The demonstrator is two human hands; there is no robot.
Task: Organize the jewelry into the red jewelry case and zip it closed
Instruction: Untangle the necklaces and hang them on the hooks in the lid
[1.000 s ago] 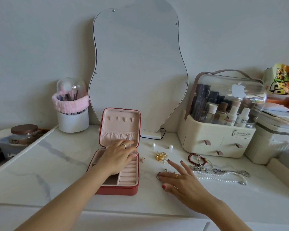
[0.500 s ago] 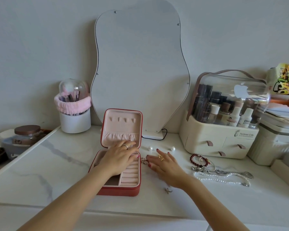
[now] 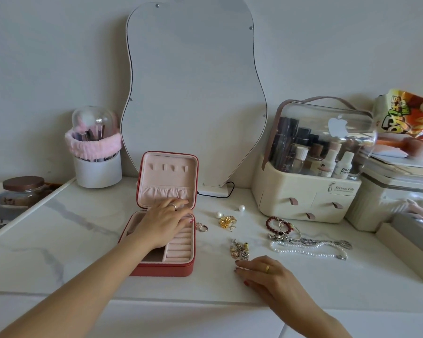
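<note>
Comparing with the frame half a second earlier: the right hand (image 3: 269, 273) has withdrawn from beside the case toward the near edge of the marble table (image 3: 83, 240) and now lies palm-down, fingers loosely extended, grasping nothing. Its fingertips sit just short of a small cluster of mixed charms (image 3: 240, 248), which the hand covered in that earlier frame. The left hand (image 3: 165, 222) is unchanged in position: it rests flat, fingers relaxed, across the open red jewelry case (image 3: 166, 267), over the rear compartments, holding nothing visible.

The case stands open on the table, lid upright, left of the loose jewelry. A silver ring (image 3: 202, 227) lies just beside its right wall. Further right: a gold piece (image 3: 227, 221), two pearl earrings (image 3: 241, 208), a red bead bracelet (image 3: 279, 224) and a pearl necklace (image 3: 308, 250) tangled with silver chain.

Obscured: the case compartments beneath the left hand. The charms are too small to identify individually.
</note>
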